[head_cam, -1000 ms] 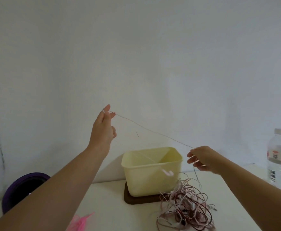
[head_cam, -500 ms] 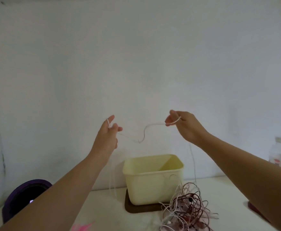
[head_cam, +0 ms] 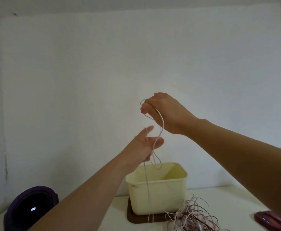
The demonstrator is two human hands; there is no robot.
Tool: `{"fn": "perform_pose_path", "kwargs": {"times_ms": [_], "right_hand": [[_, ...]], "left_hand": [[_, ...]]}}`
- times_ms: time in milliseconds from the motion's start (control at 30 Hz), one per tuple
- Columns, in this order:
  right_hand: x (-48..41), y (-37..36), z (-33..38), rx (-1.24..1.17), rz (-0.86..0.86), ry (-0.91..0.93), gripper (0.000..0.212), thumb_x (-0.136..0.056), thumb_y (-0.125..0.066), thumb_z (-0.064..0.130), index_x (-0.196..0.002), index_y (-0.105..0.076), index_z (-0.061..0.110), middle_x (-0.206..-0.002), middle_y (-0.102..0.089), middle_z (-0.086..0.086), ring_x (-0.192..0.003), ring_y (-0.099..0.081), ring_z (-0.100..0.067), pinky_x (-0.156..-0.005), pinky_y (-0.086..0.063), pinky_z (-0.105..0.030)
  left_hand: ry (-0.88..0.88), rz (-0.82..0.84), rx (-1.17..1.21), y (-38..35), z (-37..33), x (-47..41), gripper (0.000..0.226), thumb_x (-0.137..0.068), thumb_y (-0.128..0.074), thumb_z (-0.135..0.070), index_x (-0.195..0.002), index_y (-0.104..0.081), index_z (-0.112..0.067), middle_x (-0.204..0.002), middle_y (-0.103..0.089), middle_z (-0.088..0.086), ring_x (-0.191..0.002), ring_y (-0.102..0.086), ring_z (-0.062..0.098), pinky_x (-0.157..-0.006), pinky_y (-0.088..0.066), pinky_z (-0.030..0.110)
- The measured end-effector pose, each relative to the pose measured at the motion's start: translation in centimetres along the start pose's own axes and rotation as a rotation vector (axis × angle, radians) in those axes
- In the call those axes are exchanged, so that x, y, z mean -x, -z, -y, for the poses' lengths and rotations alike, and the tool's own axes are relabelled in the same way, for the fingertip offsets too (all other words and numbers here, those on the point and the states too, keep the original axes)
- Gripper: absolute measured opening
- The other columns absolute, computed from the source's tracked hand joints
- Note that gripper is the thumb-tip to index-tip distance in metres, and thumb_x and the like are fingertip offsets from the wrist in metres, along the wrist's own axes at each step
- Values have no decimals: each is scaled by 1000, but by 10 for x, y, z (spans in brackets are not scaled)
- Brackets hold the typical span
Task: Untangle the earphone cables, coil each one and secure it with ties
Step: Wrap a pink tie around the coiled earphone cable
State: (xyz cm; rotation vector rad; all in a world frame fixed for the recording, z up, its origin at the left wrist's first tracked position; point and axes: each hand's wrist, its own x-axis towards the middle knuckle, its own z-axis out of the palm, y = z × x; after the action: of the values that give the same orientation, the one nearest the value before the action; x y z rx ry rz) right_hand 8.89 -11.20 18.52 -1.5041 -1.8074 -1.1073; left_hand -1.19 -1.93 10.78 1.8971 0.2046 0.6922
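**Right hand** (head_cam: 166,112): raised high above the cream tub (head_cam: 169,197). The knuckles are facing up, and the curled fingers are pinching the top bend of one white earphone cable (head_cam: 162,126).

**Left hand** (head_cam: 143,145): sitting just below the right hand, above the tub and slightly to its left. The fingers are straight and spread, clenching nothing. The cable is running across them, between forefinger and thumb as far as can be told.

**Cable, lie:** the long axis is running close to vertical.
- It is dropping from the right hand and crossing the left hand.
- It is drooping in a narrow loop just above the tub's rim.
- A tail is hanging in front of the tub's front wall, down to the brown mat (head_cam: 131,217) under the tub.
- Whether that tail is joining the tangle of cables (head_cam: 196,217) cannot be told.

**Step, judged:** one freed cable is being coiled. The next turn seems to depend on the right hand standing directly over the left, since slack would be travelling down and round the left hand's fingers. The left hand is nearer the hanging tail.

**Also present:**
- The tangle is lying on the table (head_cam: 228,205) at the tub's right front corner.
- A purple object (head_cam: 31,207) is sitting well to the tub's left.
- A dark red object (head_cam: 268,219) is lying far to the tub's right.
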Motion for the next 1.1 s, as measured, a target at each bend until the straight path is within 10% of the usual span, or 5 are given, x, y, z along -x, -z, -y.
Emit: {"fn": "perform_pose_path", "kwargs": {"times_ms": [200,433,733,1000,1100], "right_hand": [[16,-8,2,-56,84,-119,45,-102,-28,35,-94,-65,10,-91,-68,-3,-93,-56,-19,-87,-44,-37],[47,-33,-15,-19,269,-341,46,-101,-26,33,-91,-62,5,-86,-62,-7,-103,-49,-19,-84,-46,-39],[56,-82,-3,-15,527,-440,32,-98,-33,19,-100,-65,12,-125,-54,-7,-129,-36,-28,-100,-37,-35],[32,-86,19,-509,813,-487,58,-82,-68,7,-133,-48,27,-138,-49,6,-130,-42,-12,-105,-35,-28],[17,-81,34,-833,608,-609,62,-82,-58,-4,-135,-44,24,-137,-49,-1,-125,-43,-15,-105,-38,-33]], "left_hand": [[-2,-91,-113,-3,11,-1,21,-98,-48,-21,-87,-67,-22,-71,-57,-5,-45,-36,7,-44,-32,16],[141,-200,-202,58,25,19,30,-98,-45,-17,-125,-53,-26,-112,-61,-3,-49,-29,8,-46,-31,16],[39,-310,69,109,6,43,31,-102,-37,-30,-107,-64,-16,-78,-54,0,-45,-26,6,-41,-26,16],[28,-258,-135,110,3,44,34,-102,-33,-31,-107,-64,-17,-78,-53,0,-42,-28,6,-42,-28,16],[19,-216,-174,109,0,44,35,-102,-33,-31,-101,-65,-16,-74,-52,-2,-44,-29,6,-44,-27,18]]}}
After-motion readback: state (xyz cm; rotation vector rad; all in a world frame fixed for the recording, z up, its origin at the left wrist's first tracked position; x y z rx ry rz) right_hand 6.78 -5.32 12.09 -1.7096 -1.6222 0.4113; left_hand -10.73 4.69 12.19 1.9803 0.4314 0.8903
